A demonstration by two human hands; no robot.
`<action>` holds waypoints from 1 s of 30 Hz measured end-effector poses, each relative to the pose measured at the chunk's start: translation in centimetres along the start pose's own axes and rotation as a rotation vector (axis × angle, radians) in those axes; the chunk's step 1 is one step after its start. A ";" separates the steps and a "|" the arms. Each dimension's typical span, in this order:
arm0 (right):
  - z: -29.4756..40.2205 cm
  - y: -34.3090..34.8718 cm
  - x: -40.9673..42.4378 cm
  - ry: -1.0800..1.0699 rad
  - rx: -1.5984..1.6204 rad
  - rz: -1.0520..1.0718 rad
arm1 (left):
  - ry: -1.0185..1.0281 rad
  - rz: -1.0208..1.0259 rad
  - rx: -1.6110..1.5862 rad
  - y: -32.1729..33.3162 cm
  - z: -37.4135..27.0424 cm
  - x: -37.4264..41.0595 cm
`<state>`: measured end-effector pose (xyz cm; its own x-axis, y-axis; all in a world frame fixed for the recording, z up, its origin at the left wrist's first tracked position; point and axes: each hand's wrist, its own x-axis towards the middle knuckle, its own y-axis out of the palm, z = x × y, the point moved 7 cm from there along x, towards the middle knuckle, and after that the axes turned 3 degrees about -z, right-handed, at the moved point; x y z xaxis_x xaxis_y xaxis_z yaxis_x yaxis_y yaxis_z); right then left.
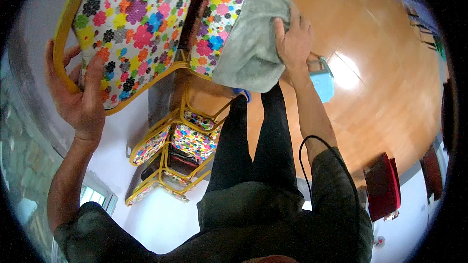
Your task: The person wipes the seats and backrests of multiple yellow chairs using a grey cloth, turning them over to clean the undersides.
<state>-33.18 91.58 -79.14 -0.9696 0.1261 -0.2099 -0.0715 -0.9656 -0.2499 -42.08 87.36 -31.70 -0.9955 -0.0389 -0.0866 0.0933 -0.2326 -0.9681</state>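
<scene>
Before me stands a chair with a yellow frame and a bright flower-print covering. My left hand (82,91) grips the lower side of its backrest (137,25), thumb on the printed face and fingers around the yellow frame (65,22). A grey-green cloth (252,40) lies spread over much of the chair's seat (215,33), hanging past its edge. My right hand (297,40) rests on the cloth near its right side, fingers bent and pressing into the fabric. The seat beneath the cloth is hidden.
More flower-print chairs (193,140) with yellow frames stand at my left by the white wall. A light-blue plastic stool (322,84) is on the tiled floor (351,117) to the right. Farther right stands a dark-red piece of furniture (382,186). A black cable (329,140) loops by my right arm.
</scene>
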 end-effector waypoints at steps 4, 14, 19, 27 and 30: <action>-1.2 1.6 0.3 0.084 -0.102 -0.009 | -0.010 0.004 -0.001 0.8 -0.4 -1.0; 11.5 0.7 -6.4 -0.344 0.079 -0.124 | 0.020 -0.027 0.017 0.5 -1.4 -3.2; 5.5 -3.5 -9.2 -0.222 0.116 -0.032 | 0.107 -0.031 -0.008 -1.1 -1.9 -3.4; 5.7 -5.8 -18.8 0.356 0.407 0.277 | 0.091 -0.045 -0.104 -3.1 -2.7 -5.5; 0.9 -12.1 -27.9 0.747 0.766 0.246 | 0.108 -0.041 -0.012 -4.8 -3.8 -6.0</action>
<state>-5.45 99.56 -69.42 -0.6091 -0.2334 -0.7580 -0.2726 -0.8359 0.4765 -36.65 92.43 -27.49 -0.9946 0.0759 -0.0708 0.0525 -0.2203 -0.9740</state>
